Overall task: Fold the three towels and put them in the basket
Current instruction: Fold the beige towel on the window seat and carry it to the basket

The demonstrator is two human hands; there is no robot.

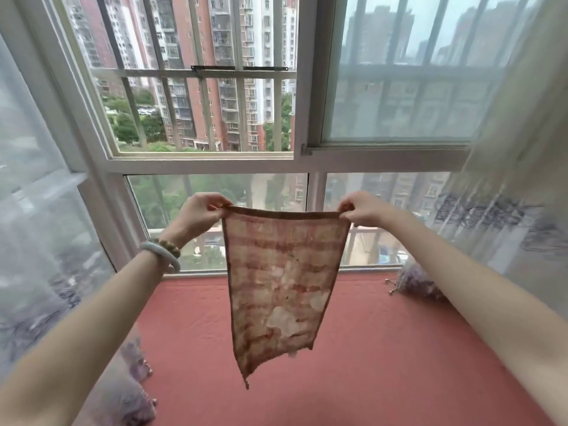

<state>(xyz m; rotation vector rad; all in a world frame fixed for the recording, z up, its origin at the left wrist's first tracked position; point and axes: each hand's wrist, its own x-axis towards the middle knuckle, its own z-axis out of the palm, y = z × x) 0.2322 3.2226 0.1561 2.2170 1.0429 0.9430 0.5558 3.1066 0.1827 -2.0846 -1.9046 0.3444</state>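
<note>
At the far left a sheer curtain (40, 241) with a dark stitched pattern hangs over the side pane. Below it, lilac tasselled fabric (126, 392) lies at the edge of the red-covered window seat (384, 364). The person's left arm reaches up and forward from the lower left, and its wrist carries a pale bangle (172, 263) beside a string of brown beads (170, 245). The left hand (199, 212) is raised before the lower window pane, its fingers (210, 198) curled and pinching the towel's top left corner. The towel (281, 281) is thin, striped in faded pink and cream with pale patches. It hangs opened out in the air between the two hands, its top edge pulled nearly straight. Its lower edge slants, the left bottom corner drooping lowest – above the window seat, not touching it. The right hand (364, 210) pinches the top right corner, its fingers (349, 200) curled round the hem. Behind them a barred window (203, 73) looks out on tall red-and-white tower blocks and trees. At the right hangs a second sheer curtain (507, 179), with a lilac tassel bunch (415, 282) resting at the seat's far corner – just below the glass
</note>
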